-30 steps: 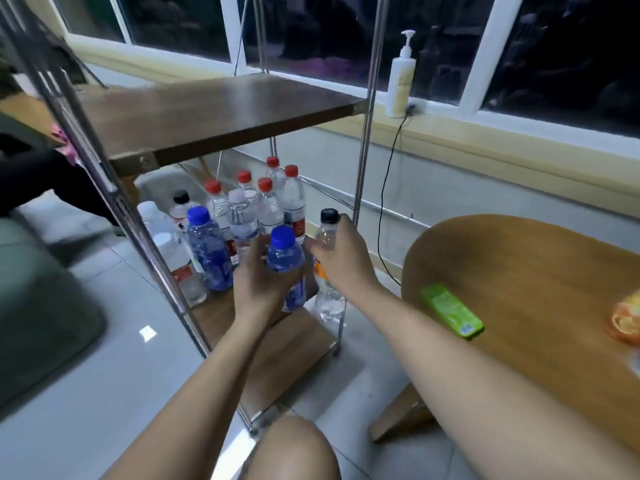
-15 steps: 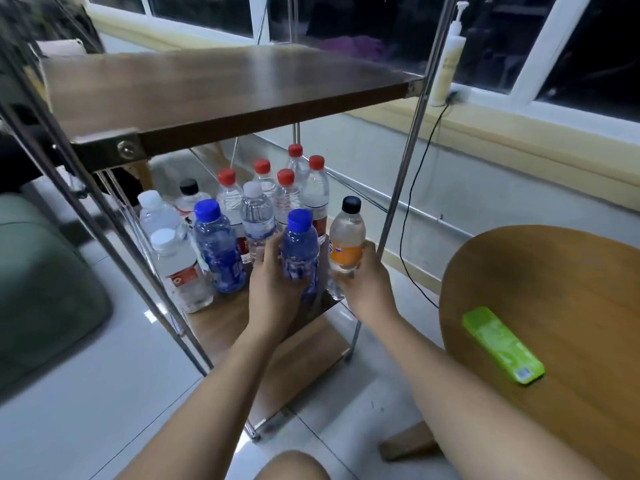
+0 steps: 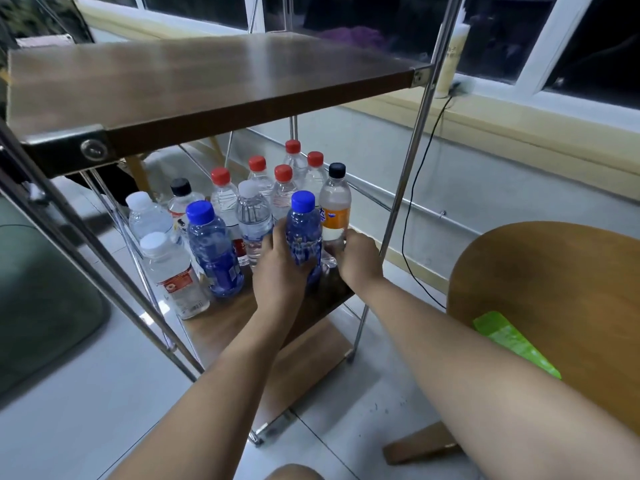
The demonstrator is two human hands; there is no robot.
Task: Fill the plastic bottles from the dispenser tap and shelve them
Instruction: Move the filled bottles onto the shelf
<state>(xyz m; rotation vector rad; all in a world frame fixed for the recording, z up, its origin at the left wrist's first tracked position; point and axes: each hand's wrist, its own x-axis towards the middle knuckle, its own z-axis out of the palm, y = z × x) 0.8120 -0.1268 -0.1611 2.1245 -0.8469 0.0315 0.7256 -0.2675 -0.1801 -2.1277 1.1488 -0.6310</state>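
Note:
My left hand (image 3: 278, 271) grips a blue-capped blue bottle (image 3: 304, 225) standing on the middle wooden shelf (image 3: 225, 323) of a metal rack. Beside it, my right hand (image 3: 358, 259) holds the lower part of a clear bottle with a black cap and orange label (image 3: 334, 206), upright near the shelf's right edge. Several other filled bottles stand behind and to the left: red-capped ones (image 3: 284, 188), a second blue one (image 3: 211, 247), white-capped ones (image 3: 171, 271) and a black-capped one (image 3: 181, 199).
The top shelf board (image 3: 207, 74) overhangs the bottles. A rack post (image 3: 405, 188) rises just right of my right hand. A round wooden table (image 3: 554, 278) with a green packet (image 3: 512, 341) stands at the right. A cable (image 3: 412, 202) hangs from the windowsill.
Both hands have carried their bottles forward onto the middle shelf; the orange-labelled bottle now stands by the red-capped ones. My view has moved closer to the rack.

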